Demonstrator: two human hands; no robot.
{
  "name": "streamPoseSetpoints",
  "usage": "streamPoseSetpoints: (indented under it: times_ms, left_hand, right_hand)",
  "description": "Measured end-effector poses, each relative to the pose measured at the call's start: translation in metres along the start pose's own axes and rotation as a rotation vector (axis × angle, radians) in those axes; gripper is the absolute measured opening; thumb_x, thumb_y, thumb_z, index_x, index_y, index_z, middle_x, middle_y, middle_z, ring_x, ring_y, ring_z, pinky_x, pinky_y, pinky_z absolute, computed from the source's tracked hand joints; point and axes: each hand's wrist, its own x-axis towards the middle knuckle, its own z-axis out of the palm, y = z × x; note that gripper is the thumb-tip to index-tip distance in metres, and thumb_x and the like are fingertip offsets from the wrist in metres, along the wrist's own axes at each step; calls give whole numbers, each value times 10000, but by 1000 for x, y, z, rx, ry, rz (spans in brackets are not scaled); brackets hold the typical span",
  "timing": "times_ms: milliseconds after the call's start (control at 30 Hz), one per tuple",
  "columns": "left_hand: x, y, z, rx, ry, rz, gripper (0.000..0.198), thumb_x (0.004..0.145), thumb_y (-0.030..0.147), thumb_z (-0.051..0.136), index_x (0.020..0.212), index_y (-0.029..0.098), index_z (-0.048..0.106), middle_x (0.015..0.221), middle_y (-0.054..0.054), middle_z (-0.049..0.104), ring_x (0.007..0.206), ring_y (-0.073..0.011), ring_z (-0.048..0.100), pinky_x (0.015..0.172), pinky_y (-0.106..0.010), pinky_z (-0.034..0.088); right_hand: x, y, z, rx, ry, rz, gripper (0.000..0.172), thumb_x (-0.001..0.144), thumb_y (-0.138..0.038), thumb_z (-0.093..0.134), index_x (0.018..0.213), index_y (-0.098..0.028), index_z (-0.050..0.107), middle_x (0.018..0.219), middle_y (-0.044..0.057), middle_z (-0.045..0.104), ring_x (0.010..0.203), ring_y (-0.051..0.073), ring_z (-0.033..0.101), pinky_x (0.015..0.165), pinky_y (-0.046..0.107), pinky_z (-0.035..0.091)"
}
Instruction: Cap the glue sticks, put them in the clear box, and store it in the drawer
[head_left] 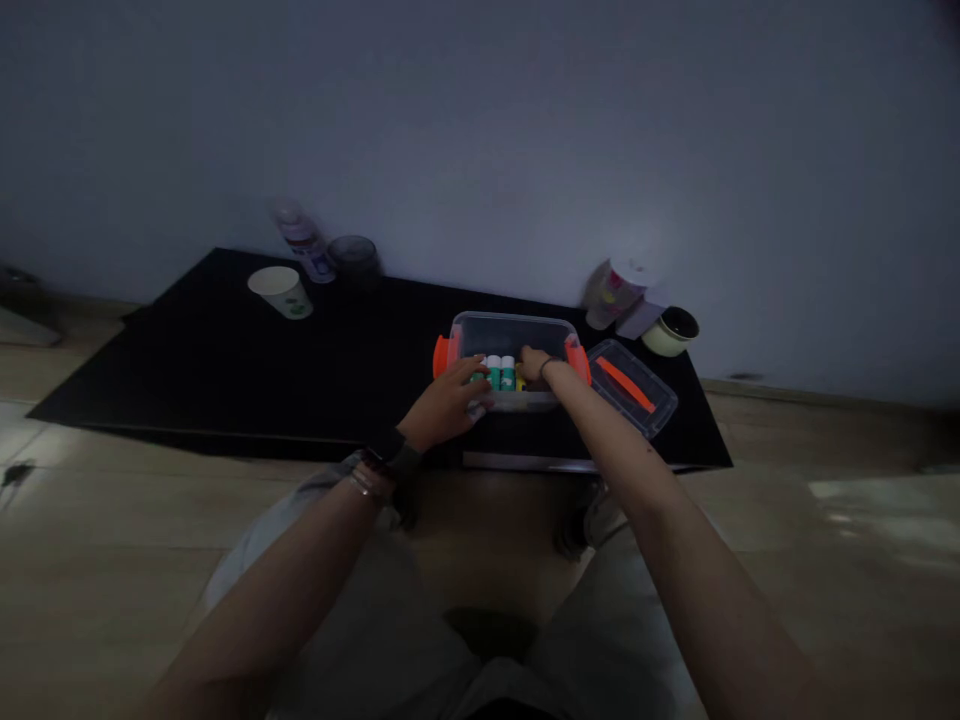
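A clear plastic storage box [516,402] with orange side latches stands uncovered near the table's front edge. Inside it, several green tubes with white caps [508,374], which look like glue sticks, lie side by side. My left hand [444,402] grips the box's front left corner, its fingers over the rim by the tubes and its thumb outside the front wall. Reaching into the right half, my right hand [535,364] has its fingers bent down at a small yellow object [520,378], mostly hidden. The clear lid [660,398] with an orange handle lies right of the box.
On the black table [187,370], a paper cup [282,292], a bottle [306,245] and a dark round container [355,262] stand at the back left. A clear cup [616,290] and a cream bowl [669,335] are at the back right. A wall rises behind.
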Motion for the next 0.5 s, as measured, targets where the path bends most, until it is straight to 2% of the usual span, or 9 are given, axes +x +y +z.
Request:
streamPoseSetpoints:
  times_ms: [67, 133, 200, 267, 300, 367, 433, 500]
  left_hand:
    - [0, 1, -1, 12, 14, 5, 193, 912, 307, 607, 1018, 165, 685, 1355, -173, 556, 1419, -339, 430, 1175, -525, 393]
    - [0, 3, -2, 20, 26, -4, 261, 910, 380, 616, 1042, 164, 681, 1415, -180, 506, 1443, -357, 388, 1192, -536, 363]
    - [0, 4, -2, 17, 46, -37, 304, 918, 404, 596, 1108, 176, 665, 1461, -171, 465, 1452, -359, 367, 1193, -551, 349]
    - [0, 3, 0, 14, 102, -98, 331, 944, 385, 543, 1197, 188, 628, 1496, -160, 429, 1454, -344, 358, 1193, -557, 337]
    - [1, 1, 1, 14, 146, -136, 349, 956, 371, 514, 1240, 189, 602, 1513, -161, 406, 1456, -336, 353, 1195, -558, 327]
    - [1, -7, 7, 5, 253, -221, 407, 962, 371, 488, 1319, 181, 540, 1526, -174, 380, 1459, -328, 338, 1204, -558, 299]
    - [1, -19, 14, -37, 356, -329, 512, 941, 412, 514, 1390, 170, 467, 1514, -192, 386, 1462, -336, 322, 1212, -567, 265]
    - [1, -33, 23, -120, 435, -479, 630, 905, 466, 558, 1434, 158, 408, 1501, -207, 395, 1459, -355, 321, 1222, -573, 231]
  right_hand:
    - [-11, -3, -7, -43, -34, 14, 284, 932, -241, 638, 1174, -94, 637, 1069, 172, 714, 948, 254, 699, 801, 367, 560]
    - [-26, -1, -17, -59, 36, -53, 334, 964, -237, 558, 1280, -131, 587, 1187, 175, 694, 1096, 277, 664, 902, 378, 517]
    - [-45, 12, -29, -56, 235, -169, 349, 1013, -270, 435, 1328, -174, 548, 1254, 136, 671, 1170, 250, 623, 976, 369, 471]
    - [-63, 37, -41, -50, 486, -236, 358, 1029, -294, 357, 1292, -165, 563, 1238, 130, 671, 1137, 235, 620, 983, 356, 458]
    - [-70, 55, -46, -53, 571, -212, 360, 1025, -296, 349, 1266, -155, 576, 1215, 137, 675, 1111, 240, 622, 968, 357, 463]
    - [-81, 96, -52, -86, 623, -93, 342, 1002, -288, 383, 1228, -147, 598, 1171, 145, 682, 1091, 259, 621, 945, 369, 472]
    - [-87, 140, -50, -142, 576, 78, 333, 966, -268, 441, 1219, -138, 614, 1184, 166, 670, 1111, 284, 610, 929, 381, 478]
    - [-88, 180, -41, -187, 470, 242, 345, 954, -250, 459, 1234, -136, 625, 1234, 186, 644, 1138, 293, 604, 922, 380, 483]
